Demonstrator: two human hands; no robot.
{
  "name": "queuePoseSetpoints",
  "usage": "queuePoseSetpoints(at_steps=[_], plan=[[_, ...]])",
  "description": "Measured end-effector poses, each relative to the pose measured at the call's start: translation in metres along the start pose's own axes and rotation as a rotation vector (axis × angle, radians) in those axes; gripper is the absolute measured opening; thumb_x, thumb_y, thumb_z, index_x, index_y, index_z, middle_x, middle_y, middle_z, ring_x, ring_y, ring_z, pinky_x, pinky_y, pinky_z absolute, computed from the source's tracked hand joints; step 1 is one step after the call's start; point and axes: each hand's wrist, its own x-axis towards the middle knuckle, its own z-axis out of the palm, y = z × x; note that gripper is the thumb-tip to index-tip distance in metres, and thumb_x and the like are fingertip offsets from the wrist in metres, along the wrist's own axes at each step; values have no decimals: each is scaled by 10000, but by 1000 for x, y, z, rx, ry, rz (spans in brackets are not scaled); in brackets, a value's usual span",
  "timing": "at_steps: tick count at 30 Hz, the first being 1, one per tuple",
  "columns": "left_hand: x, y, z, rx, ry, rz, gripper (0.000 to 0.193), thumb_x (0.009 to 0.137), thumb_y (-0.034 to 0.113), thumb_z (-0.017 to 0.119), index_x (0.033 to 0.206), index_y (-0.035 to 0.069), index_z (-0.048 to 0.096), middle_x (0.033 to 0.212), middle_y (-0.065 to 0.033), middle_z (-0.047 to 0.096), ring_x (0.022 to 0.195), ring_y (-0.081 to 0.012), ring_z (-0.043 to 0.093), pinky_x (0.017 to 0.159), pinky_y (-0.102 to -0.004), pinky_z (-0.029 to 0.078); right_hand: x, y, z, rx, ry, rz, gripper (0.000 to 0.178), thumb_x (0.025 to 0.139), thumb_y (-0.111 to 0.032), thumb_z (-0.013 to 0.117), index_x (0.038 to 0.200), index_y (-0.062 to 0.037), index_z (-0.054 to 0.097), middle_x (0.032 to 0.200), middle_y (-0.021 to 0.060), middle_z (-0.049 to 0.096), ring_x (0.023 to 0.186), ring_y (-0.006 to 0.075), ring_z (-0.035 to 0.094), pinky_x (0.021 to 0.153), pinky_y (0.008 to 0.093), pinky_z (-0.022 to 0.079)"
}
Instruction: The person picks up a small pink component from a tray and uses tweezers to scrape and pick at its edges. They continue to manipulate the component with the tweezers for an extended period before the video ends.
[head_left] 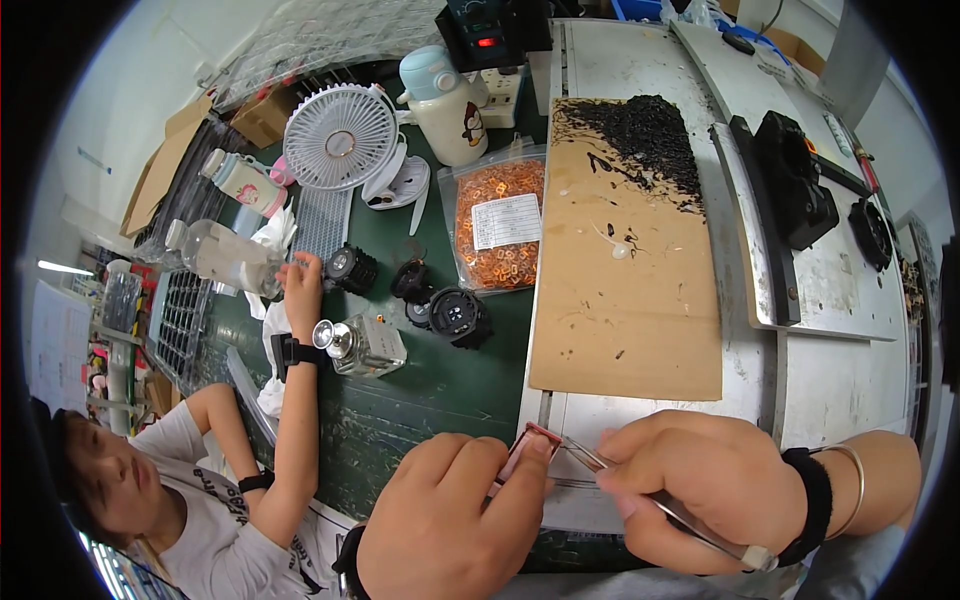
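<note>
At the lower middle, my left hand [445,515] pinches a small flat reddish rectangular piece [512,463] between thumb and fingers. Much of the piece is hidden by the thumb, so its exact kind does not show. My right hand [715,490] is closed round metal tweezers [685,518], whose tips reach the right side of the piece by my left thumb. Ahead of both hands lies a brown cardboard sheet [625,330]. A heap of thin black strips [655,140] covers its far end, with scattered bits nearer.
At left sits a co-worker, whose hand [302,280] is near a clear bottle [225,255]. On the green table are a glass dispenser [370,347], black round parts [458,318], a bag of orange pieces [500,225], a fan [340,138] and bottles. A black fixture [790,185] stands right.
</note>
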Motion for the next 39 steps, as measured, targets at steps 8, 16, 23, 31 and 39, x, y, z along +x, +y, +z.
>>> queuePoseSetpoints(at_steps=[8, 16, 23, 31, 39], plan=[[0, 1, 0, -2, 0, 0, 273, 696, 32, 676, 966, 10, 645, 908, -104, 568, 796, -274, 561, 680, -359, 472, 0, 2, 3, -44, -12, -54, 174, 729, -9, 687, 885, 18, 615, 874, 183, 659, 739, 267, 675, 678, 300, 556], [-1, 1, -1, 0, 3, 0, 271, 700, 30, 673, 969, 8, 643, 899, -104, 566, 788, -273, 559, 675, -358, 471, 0, 3, 3, -43, -17, -68, 173, 733, 0, 692, 883, 21, 610, 888, 185, 657, 728, 267, 671, 669, 298, 552], [0, 2, -1, 0, 3, 4, 270, 704, 28, 671, 972, 7, 641, 891, -104, 563, 781, -273, 557, 670, -357, 469, 1, -1, -3, 30, -196, -45, 212, 716, 29, 700, 910, 25, 612, 917, 186, 635, 673, 249, 639, 621, 281, 531], [-1, 2, -2, 2, 6, 3, 269, 708, 26, 668, 975, 5, 640, 882, -104, 561, 773, -272, 555, 664, -356, 467, -1, 4, 5, -50, -7, -119, 218, 693, 48, 684, 899, 27, 615, 901, 191, 635, 691, 255, 651, 635, 281, 539], [-1, 2, -2, 2, 7, 1, 268, 713, 23, 665, 978, 3, 638, 873, -104, 558, 765, -271, 552, 659, -356, 466, -3, 6, 7, -73, 10, -139, 253, 671, 50, 716, 902, 25, 616, 922, 189, 635, 716, 245, 663, 658, 273, 548]])
